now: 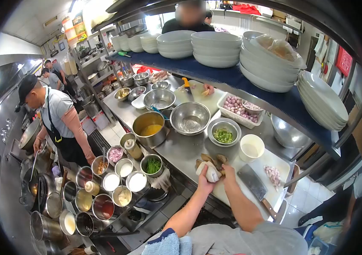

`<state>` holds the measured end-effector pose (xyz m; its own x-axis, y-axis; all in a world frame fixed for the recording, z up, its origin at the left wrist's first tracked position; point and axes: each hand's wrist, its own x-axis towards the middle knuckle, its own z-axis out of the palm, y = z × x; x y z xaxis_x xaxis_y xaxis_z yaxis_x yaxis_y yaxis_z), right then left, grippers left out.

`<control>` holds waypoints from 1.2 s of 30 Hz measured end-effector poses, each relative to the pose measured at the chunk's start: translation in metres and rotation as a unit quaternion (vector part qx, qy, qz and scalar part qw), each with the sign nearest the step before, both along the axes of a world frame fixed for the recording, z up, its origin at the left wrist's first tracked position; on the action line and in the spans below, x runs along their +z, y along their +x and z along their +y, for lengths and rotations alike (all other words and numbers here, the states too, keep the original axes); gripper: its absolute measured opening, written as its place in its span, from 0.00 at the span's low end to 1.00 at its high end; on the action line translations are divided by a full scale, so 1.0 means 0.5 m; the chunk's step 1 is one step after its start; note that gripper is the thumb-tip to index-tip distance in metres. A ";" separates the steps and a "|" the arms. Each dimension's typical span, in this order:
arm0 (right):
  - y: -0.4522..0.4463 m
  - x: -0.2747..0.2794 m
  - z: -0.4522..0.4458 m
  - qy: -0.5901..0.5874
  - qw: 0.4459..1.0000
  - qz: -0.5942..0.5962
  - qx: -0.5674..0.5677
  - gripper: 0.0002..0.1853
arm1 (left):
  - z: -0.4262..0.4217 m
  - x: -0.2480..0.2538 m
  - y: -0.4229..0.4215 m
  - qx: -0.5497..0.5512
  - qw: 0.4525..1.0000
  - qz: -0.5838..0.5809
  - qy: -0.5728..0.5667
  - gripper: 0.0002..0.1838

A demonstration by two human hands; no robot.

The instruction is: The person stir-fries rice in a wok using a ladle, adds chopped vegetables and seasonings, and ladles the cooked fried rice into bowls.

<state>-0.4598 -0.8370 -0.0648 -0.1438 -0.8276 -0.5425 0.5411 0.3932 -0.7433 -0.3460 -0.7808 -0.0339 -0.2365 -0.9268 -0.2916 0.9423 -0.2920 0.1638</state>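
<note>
My left hand [207, 177] is wrapped round a whitish, folded piece [209, 171] that looks like a cloth or a mushroom. Close beside it, my right hand [227, 172] has its fingers closed at some brown pieces [221, 160]; what exactly it grips is unclear. Both hands are over the left edge of a white cutting board [249, 159]. To their right a cleaver [253, 182] lies on the board, near chopped shallots [272, 176]. A bowl of chopped green vegetable [223, 136] and a white tub [251, 148] stand beyond the hands.
Metal bowls [190, 118], a pot of yellow liquid [149, 129] and a basket of shallots [240, 110] stand on the counter. Stacked dishes [216, 49] fill the overhead shelf. Sauce containers [103, 207] are at the left. A co-worker [57, 114] stands further left; another person's hand [207, 89] is across the counter.
</note>
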 end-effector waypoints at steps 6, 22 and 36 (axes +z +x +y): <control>0.011 0.039 -0.004 0.085 0.988 -0.126 0.000 0.03 | -0.034 0.011 0.017 0.050 0.999 -0.013 0.005 0.18; -0.046 0.233 -0.355 -0.306 0.897 0.224 0.228 0.09 | 0.027 0.044 0.115 -0.071 0.944 -0.323 0.005 0.16; 0.129 0.264 -0.306 -0.325 0.821 0.440 0.165 0.22 | 0.308 0.092 0.232 -0.066 0.862 -0.503 0.017 0.21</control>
